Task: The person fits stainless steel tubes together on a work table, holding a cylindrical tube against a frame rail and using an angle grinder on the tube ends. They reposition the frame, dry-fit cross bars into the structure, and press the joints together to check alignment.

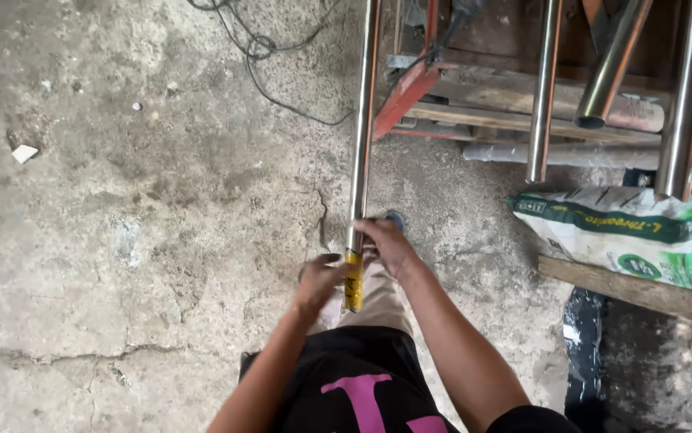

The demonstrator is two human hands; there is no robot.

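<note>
A long shiny steel tube [362,120] runs from the top of the view down to my lap. My right hand [386,242] grips it near its lower end. Just below, my left hand [318,281] closes on a yellow strip, likely a tape measure [353,282], held against the tube's end. My leg in beige trousers lies under both hands.
Three more steel tubes [544,88] lean on a wooden rack [514,120] with a red metal bar [407,92] at upper right. A white and green sack [642,232] rests on a plank [642,293] at the right. Black cables [262,48] trail over the cracked concrete floor [121,240].
</note>
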